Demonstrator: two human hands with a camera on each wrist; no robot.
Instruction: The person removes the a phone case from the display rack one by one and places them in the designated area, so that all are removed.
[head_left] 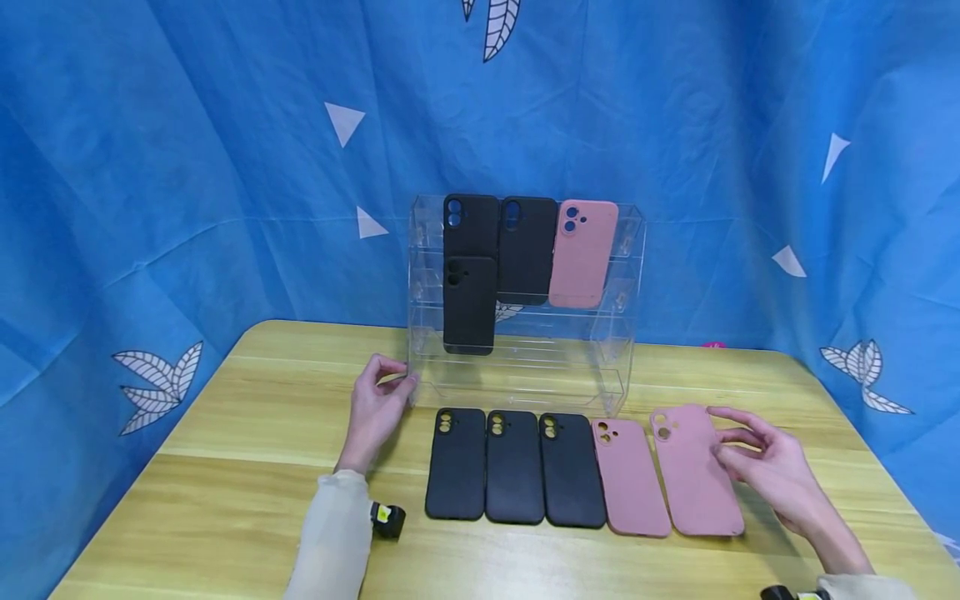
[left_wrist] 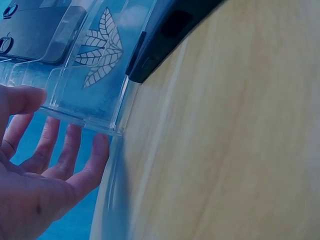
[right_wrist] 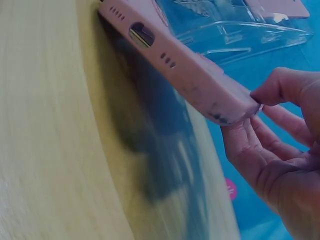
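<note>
My right hand (head_left: 772, 471) pinches the right edge of a pink phone case (head_left: 693, 475), thumb on one face and fingers at the other. In the right wrist view this phone case (right_wrist: 185, 70) is tilted, its port end towards the camera, with a shadow on the table below. At the left side of a clear acrylic display rack (head_left: 517, 396), my left hand (head_left: 378, 408) grips the edge. The left wrist view has the thumb in front of the rack's side (left_wrist: 85, 117) and the fingers behind it.
On the rack stand several black phone cases (head_left: 468, 308) and one pink phone case (head_left: 585, 254). Before it, black phone cases (head_left: 513, 467) and another pink phone case (head_left: 630, 479) lie in a row on the wooden table (head_left: 225, 467). A blue curtain (head_left: 262, 167) hangs behind.
</note>
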